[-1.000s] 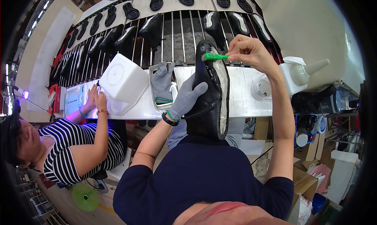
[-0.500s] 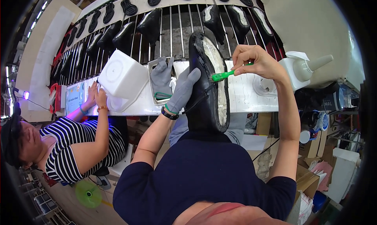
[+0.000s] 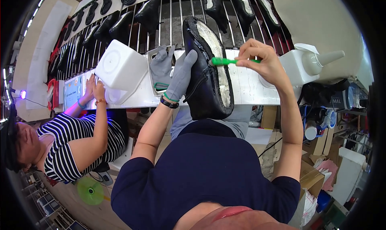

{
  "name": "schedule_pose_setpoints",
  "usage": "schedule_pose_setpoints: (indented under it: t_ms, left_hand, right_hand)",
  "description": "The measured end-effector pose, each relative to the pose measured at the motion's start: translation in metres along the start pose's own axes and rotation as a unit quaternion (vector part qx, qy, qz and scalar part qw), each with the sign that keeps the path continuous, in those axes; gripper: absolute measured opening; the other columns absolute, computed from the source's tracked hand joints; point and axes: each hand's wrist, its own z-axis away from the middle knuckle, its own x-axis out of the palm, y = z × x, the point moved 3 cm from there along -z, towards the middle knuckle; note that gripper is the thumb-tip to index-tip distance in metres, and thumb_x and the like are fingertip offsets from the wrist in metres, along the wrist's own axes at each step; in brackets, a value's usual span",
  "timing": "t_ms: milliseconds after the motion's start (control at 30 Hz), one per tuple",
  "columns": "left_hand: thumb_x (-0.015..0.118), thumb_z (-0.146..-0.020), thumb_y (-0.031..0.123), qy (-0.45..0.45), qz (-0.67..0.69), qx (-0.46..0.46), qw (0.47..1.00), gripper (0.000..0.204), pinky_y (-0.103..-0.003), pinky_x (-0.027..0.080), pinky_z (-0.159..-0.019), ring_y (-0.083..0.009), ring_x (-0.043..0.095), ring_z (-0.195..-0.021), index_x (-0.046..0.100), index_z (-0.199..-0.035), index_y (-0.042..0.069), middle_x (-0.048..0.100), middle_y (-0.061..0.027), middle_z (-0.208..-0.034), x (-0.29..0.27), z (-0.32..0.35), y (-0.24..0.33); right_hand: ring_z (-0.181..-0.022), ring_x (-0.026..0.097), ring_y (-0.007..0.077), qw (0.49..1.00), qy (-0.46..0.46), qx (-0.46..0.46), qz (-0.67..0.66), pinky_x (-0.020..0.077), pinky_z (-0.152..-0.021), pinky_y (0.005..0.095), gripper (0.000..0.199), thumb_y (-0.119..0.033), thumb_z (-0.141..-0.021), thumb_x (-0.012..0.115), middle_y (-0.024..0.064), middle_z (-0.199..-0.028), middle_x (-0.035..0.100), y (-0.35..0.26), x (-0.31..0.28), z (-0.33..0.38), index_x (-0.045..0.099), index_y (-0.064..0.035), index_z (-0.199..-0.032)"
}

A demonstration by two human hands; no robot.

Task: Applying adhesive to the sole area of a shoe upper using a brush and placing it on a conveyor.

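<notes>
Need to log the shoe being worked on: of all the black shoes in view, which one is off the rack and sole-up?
The black shoe gripped by the gloved left hand, pale sole facing up under the green brush in the right hand. The others sit on the rack behind.

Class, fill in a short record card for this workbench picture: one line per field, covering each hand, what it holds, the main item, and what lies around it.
Left hand: in a grey glove, gripping the side of the black shoe
Right hand: bare, holding a green brush
Brush tip: on the shoe's pale sole
Shoe position: sole up, toe pointing away from the person
Bench: white, with a spare grey glove, a white tub and a white nozzle bottle
Behind the bench: rack of black shoes
Nearby: a person in a striped top, on the left
</notes>
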Motion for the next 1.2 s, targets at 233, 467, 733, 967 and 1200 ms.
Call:
schedule_pose_setpoints:
  t_ms: [233,467,733,967,1200]
  left_hand:
    - [0.053,-0.096,0.044,0.026,-0.007,-0.010,1.000,0.049,-0.024,0.050,-0.077,-0.0083,0.059,-0.085,0.057,-0.118,-0.001,0.062,-0.0035,-0.100,-0.005,0.001,0.003]
    - [0.053,-0.096,0.044,0.030,0.002,-0.028,0.999,0.050,-0.024,0.049,-0.079,-0.0081,0.059,-0.086,0.057,-0.118,-0.001,0.062,-0.0036,-0.100,-0.001,-0.003,-0.007]
    - [0.054,-0.096,0.044,0.034,0.011,-0.061,0.997,0.052,-0.024,0.049,-0.081,-0.0092,0.060,-0.089,0.059,-0.120,-0.002,0.064,-0.0041,-0.104,-0.012,-0.009,-0.015]
    - [0.053,-0.095,0.049,-0.014,0.079,-0.198,0.977,0.052,-0.025,0.052,-0.077,-0.0102,0.063,-0.082,0.063,-0.114,0.001,0.067,-0.0030,-0.098,-0.014,-0.020,-0.042]
    - [0.049,-0.097,0.046,-0.067,0.144,-0.328,0.931,0.044,-0.027,0.054,-0.074,-0.0121,0.066,-0.077,0.065,-0.109,0.007,0.070,-0.0045,-0.097,0.004,-0.012,-0.061]
  right_hand:
    - [-0.078,0.058,0.0132,0.986,-0.146,0.000,-0.074,0.0436,-0.066,0.0273,0.010,-0.009,-0.073,0.079,0.0022,-0.083,0.062,-0.012,0.011,0.023,0.072,-0.0040,-0.080]
    - [-0.070,0.049,0.0101,1.000,-0.012,0.014,-0.013,0.0351,-0.058,0.0252,0.012,-0.017,-0.079,0.077,0.0001,-0.082,0.061,0.012,0.007,-0.006,0.072,-0.0055,-0.081]
    - [-0.077,0.054,0.0115,0.982,-0.170,0.005,-0.076,0.0415,-0.066,0.0259,0.013,-0.011,-0.072,0.081,0.0010,-0.085,0.060,-0.007,0.012,0.015,0.072,-0.0035,-0.079]
    - [-0.077,0.056,0.0121,0.970,-0.213,0.008,-0.113,0.0442,-0.067,0.0259,0.014,-0.006,-0.070,0.082,0.0022,-0.085,0.061,-0.003,0.013,0.014,0.070,-0.0007,-0.076]
    - [-0.077,0.057,0.0127,0.957,-0.265,-0.016,-0.118,0.0431,-0.067,0.0262,0.013,-0.010,-0.071,0.082,0.0022,-0.084,0.062,-0.010,0.012,0.001,0.071,-0.0033,-0.075]
